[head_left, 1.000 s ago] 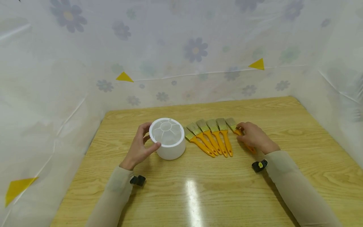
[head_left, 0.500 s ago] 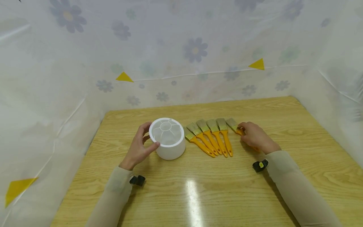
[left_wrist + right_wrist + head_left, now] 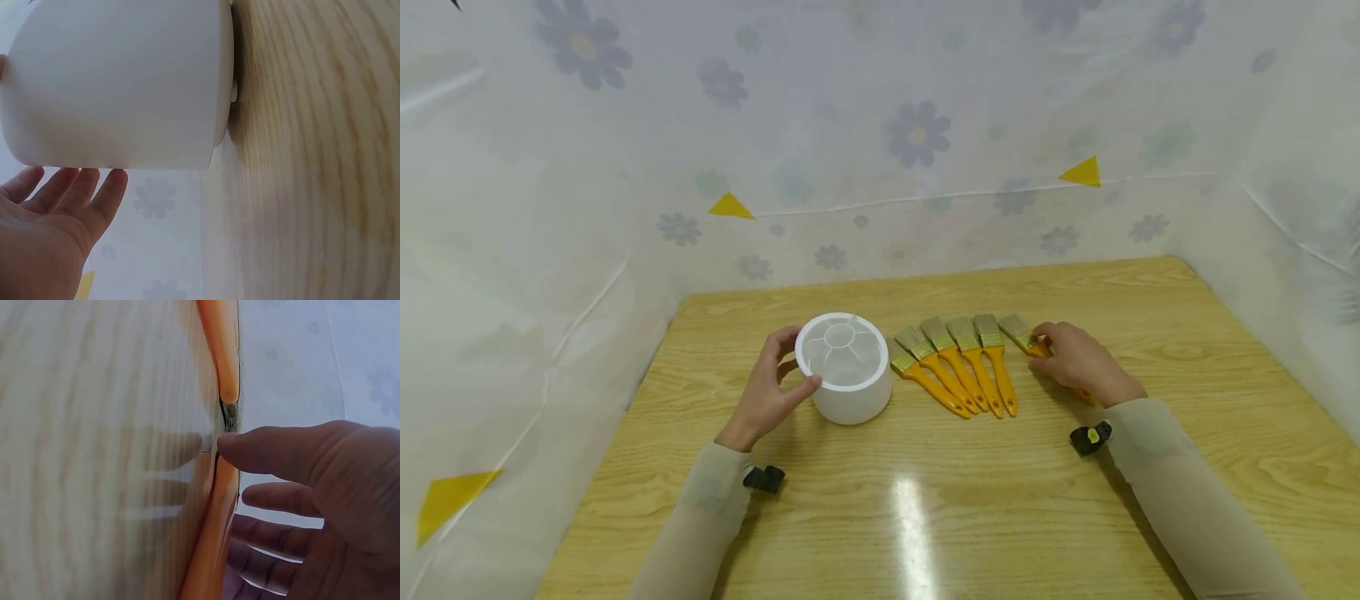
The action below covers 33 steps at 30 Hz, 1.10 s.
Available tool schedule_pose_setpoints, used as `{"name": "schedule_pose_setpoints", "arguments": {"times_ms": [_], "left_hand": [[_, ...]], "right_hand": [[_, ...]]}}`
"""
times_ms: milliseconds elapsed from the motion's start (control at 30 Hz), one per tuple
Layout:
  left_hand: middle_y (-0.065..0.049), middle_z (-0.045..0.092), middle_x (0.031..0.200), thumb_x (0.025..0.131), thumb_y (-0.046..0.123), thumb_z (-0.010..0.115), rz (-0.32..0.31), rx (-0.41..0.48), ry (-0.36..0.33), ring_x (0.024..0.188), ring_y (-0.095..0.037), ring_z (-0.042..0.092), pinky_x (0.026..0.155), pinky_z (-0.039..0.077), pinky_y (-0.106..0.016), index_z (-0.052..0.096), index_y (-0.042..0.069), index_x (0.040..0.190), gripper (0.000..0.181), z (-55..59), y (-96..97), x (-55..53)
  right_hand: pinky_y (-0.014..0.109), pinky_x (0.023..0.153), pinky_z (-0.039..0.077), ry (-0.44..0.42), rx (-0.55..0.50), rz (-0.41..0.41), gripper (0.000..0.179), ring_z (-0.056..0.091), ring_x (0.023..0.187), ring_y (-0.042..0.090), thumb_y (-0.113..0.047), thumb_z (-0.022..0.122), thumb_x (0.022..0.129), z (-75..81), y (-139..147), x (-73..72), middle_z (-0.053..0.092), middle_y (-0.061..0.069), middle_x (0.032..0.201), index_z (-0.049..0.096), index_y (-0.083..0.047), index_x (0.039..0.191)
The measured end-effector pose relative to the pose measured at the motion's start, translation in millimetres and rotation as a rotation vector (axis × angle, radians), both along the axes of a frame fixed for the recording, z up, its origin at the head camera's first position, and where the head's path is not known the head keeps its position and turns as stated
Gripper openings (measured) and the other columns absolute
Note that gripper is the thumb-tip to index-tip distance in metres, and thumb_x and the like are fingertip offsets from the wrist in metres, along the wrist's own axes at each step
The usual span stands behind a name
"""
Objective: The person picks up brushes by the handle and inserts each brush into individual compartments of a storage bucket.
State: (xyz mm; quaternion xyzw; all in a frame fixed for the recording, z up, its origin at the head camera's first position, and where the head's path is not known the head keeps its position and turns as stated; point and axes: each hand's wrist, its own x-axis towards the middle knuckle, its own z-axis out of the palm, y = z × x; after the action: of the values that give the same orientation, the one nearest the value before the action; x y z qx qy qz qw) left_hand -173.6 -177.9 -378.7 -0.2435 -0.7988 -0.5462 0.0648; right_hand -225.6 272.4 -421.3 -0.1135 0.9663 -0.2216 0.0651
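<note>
A round white container (image 3: 852, 400) with a clear inner ring and divider walls stands upright on the wooden table. My left hand (image 3: 767, 383) holds its left side, thumb near the front rim and fingers further back; in the left wrist view, several fingertips touch the white wall. Right of it lie several flat paintbrushes (image 3: 973, 358), fanned out, with orange handles and pale bristles pointing away. At the right end, my right hand (image 3: 1078, 358) pinches another paintbrush (image 3: 1017, 329) by its handle near the ferrule. That brush lies at a slant on the table, its handle partly hidden under the hand.
The wooden table (image 3: 850, 517) has wood grain and a bright light reflection at the front. Pale floral sheeting (image 3: 880, 100) hangs behind it and along both sides. Yellow triangles (image 3: 1080, 172) mark the sheeting. Both wrists wear small black devices (image 3: 1090, 437).
The paintbrush at the right end has shifted slightly right and turned a little, its handle end moving outward with my right hand. The container and the other paintbrushes stay in place.
</note>
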Motion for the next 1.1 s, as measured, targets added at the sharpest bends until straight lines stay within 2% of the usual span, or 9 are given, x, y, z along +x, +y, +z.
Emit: {"name": "schedule_pose_setpoints", "arguments": {"times_ms": [133, 400, 633, 900, 1100], "left_hand": [[-0.026, 0.039, 0.136, 0.082, -0.004, 0.068, 0.000, 0.007, -0.003, 0.122, -0.039, 0.043, 0.099, 0.040, -0.056, 0.031, -0.009, 0.138, 0.067, -0.7, -0.1, 0.0], [-0.026, 0.038, 0.136, 0.082, -0.004, 0.068, 0.003, 0.009, -0.007, 0.122, -0.039, 0.043, 0.098, 0.040, -0.057, 0.031, -0.009, 0.138, 0.068, 0.3, -0.1, 0.9], [-0.026, 0.039, 0.136, 0.082, -0.004, 0.068, -0.002, 0.009, -0.008, 0.122, -0.038, 0.043, 0.099, 0.040, -0.055, 0.032, -0.010, 0.138, 0.067, 0.8, -0.5, 0.0], [-0.026, 0.040, 0.137, 0.084, -0.001, 0.068, 0.004, -0.007, -0.007, 0.125, -0.037, 0.042, 0.100, 0.040, -0.054, 0.033, -0.008, 0.139, 0.066, 3.1, -1.8, -0.5], [-0.024, 0.041, 0.137, 0.084, -0.001, 0.068, 0.007, -0.034, 0.009, 0.125, -0.037, 0.043, 0.099, 0.041, -0.054, 0.034, -0.007, 0.140, 0.066, 1.2, -2.9, -0.6]], "right_hand": [[0.056, 0.085, 0.047, -0.032, -0.013, -0.024, 0.059, 0.055, 0.106, 0.041, -0.026, 0.065, 0.091, 1.7, 0, -0.8, 0.054, 0.030, 0.122, 0.044, 0.007, 0.135], [0.049, 0.076, 0.052, -0.065, -0.025, -0.050, 0.064, 0.060, 0.095, 0.035, -0.030, 0.066, 0.090, 1.8, -1, -6.0, 0.058, 0.029, 0.116, 0.043, 0.009, 0.136], [0.048, 0.075, 0.052, -0.091, -0.035, -0.063, 0.068, 0.059, 0.098, 0.038, -0.034, 0.065, 0.090, -1.0, 1, -10.8, 0.057, 0.029, 0.116, 0.040, 0.008, 0.138], [0.049, 0.073, 0.051, -0.071, 0.012, -0.069, 0.064, 0.059, 0.097, 0.038, -0.033, 0.065, 0.090, 0.3, -2, -15.3, 0.057, 0.029, 0.116, 0.044, 0.007, 0.136], [0.054, 0.077, 0.050, -0.051, 0.046, -0.087, 0.058, 0.058, 0.100, 0.041, -0.031, 0.065, 0.090, 0.2, -5, -14.9, 0.056, 0.030, 0.119, 0.049, 0.008, 0.130]]}}
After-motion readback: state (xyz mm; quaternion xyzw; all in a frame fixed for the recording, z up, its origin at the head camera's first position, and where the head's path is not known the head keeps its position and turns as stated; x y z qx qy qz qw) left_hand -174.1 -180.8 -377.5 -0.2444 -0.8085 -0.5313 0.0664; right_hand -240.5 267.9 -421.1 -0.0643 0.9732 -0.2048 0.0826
